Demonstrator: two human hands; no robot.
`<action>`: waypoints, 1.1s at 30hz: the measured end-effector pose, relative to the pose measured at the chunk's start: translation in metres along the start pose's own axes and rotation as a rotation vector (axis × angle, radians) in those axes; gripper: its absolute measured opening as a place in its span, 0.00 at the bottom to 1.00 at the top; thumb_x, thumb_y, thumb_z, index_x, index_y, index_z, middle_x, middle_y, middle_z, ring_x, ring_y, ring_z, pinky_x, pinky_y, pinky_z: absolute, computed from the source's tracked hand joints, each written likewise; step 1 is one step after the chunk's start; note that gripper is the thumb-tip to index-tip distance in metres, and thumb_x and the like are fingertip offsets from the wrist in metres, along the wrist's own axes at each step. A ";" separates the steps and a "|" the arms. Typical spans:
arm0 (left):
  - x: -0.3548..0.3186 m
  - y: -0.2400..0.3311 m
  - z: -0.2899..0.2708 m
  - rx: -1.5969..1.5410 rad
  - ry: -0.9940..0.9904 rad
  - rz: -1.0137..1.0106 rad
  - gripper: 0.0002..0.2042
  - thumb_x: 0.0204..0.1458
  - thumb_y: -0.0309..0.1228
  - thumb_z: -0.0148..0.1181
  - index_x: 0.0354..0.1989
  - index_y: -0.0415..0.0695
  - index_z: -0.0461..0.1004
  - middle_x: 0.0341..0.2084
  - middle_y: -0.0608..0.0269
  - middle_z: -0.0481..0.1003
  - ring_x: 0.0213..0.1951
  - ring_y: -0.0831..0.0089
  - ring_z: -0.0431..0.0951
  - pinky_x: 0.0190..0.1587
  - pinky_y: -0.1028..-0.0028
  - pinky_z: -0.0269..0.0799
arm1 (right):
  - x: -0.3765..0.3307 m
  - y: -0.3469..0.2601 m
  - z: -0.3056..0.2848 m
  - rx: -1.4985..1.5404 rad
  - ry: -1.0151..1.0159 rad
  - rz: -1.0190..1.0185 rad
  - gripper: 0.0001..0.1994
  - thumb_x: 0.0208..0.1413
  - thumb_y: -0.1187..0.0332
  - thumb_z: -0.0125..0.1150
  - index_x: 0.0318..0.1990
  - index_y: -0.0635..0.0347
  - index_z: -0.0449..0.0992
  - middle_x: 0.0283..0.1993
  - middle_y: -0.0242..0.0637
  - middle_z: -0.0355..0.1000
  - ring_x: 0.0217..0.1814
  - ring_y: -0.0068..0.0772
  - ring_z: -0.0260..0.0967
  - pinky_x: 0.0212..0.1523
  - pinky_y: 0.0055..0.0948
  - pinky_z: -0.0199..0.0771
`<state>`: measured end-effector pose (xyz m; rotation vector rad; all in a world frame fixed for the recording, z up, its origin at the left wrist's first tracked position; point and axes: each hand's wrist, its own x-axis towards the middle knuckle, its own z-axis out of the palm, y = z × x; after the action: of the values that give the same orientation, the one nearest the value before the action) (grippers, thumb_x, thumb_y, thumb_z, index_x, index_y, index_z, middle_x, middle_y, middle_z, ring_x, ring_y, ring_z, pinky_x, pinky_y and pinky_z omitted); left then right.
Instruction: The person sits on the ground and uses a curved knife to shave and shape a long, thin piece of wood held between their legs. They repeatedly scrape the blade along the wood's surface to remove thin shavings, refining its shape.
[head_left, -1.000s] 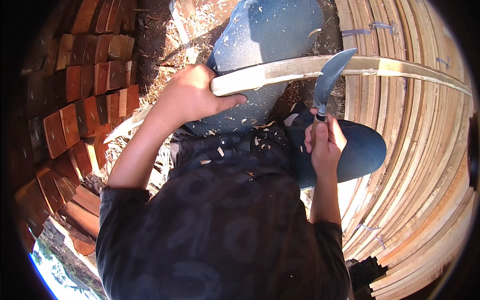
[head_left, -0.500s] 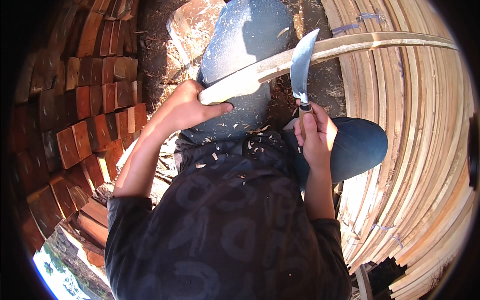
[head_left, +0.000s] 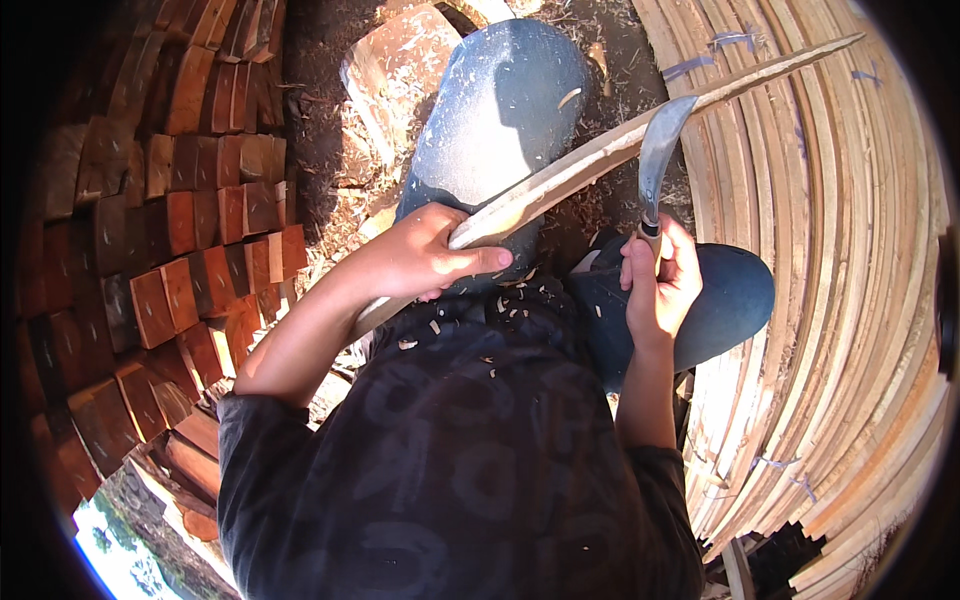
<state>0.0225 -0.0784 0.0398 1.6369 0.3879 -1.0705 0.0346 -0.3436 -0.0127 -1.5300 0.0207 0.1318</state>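
A long pale wooden stick (head_left: pixel 570 183) slants across my raised left thigh, from beside my waist up to the far right. My left hand (head_left: pixel 447 255) is closed round its near part, the thumb laid along the side. In my right hand (head_left: pixel 662 285) is a knife (head_left: pixel 655 165) with a curved blade and a wooden handle, its fingers wrapped round that handle. The blade points upward, and its tip overlaps the stick from my viewpoint; whether they touch I cannot tell. Wood shavings (head_left: pixel 435 325) lie on my dark shirt and lap.
Split reddish-brown wood blocks (head_left: pixel 165 300) are stacked along the left. On the right lies a large pile of long pale wooden strips (head_left: pixel 800 300), some tied with purplish bands. Beyond my left knee sits a flat-topped wood block (head_left: pixel 405 70) on ground strewn with shavings.
The stick has tilted more steeply, and its near end now extends behind my left hand toward my waist. Both hands have moved slightly right and nearer; the knife has shifted right along the stick.
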 end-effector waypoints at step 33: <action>0.012 -0.044 0.006 -0.728 -0.347 0.149 0.21 0.49 0.43 0.65 0.24 0.43 0.60 0.06 0.71 0.58 0.06 0.82 0.57 0.09 0.81 0.53 | 0.028 -0.003 0.014 -0.833 -0.103 -0.315 0.12 0.47 0.63 0.70 0.30 0.59 0.73 0.21 0.36 0.70 0.18 0.37 0.68 0.19 0.31 0.67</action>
<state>-0.0052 -0.0715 0.0043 0.8061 0.3596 -0.9275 0.0617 -0.3281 -0.0119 -2.3292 -0.3997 -0.0448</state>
